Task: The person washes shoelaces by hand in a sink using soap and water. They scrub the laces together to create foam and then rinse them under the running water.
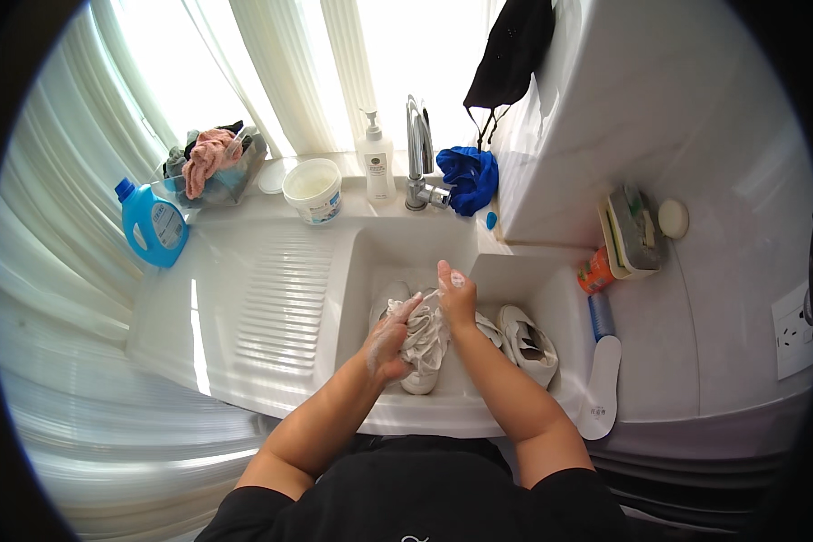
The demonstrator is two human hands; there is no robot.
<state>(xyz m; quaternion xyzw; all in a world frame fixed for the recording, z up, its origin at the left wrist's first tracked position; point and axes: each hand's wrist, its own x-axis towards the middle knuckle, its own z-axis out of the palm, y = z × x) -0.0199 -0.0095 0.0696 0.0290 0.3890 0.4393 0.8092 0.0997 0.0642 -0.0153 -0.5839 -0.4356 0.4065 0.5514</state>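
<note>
White shoelaces (425, 332) lie bunched over a white shoe (421, 381) in the white sink (345, 312). Soap suds coat my left hand (388, 349), which holds the bunch between its thumb and long, stretched fingers. A short white strand runs across to my right hand (458, 298), whose fingers are curled round it with the thumb up; suds cling there too. Beside my right forearm another white shoe (527, 345) rests in the sink's right part, with more white shoe partly hidden by that arm.
A ribbed washboard (285, 307) slopes at the left. Behind stand a blue detergent bottle (154, 224), a clothes bin (235, 185), a white tub (313, 191), a pump bottle (376, 163) and a faucet (417, 154). A blue cloth (469, 179) hangs there. Right: an insole (602, 388), a brush box (632, 233).
</note>
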